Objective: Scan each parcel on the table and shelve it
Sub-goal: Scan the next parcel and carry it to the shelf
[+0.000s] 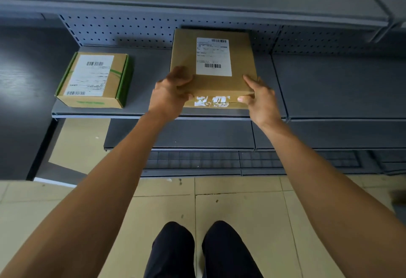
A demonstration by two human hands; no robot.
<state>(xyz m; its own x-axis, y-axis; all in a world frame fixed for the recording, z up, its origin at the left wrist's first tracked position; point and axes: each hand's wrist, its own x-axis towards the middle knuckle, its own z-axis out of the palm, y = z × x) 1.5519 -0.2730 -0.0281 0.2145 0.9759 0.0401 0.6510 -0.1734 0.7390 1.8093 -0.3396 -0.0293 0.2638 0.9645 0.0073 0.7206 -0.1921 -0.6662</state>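
Both hands are on the flat brown cardboard parcel with the white shipping label (213, 66), which sits on the grey metal shelf (329, 86), its far edge near the pegboard back. The left hand (170, 95) curls round its near-left corner, and the right hand (261, 99) pinches the near-right corner. Best now, I'd say: push it in square, label up, then let go with both hands together. Sharing that shelf, well apart to the left, lies a smaller green-trimmed cardboard box (94, 80), also labelled.
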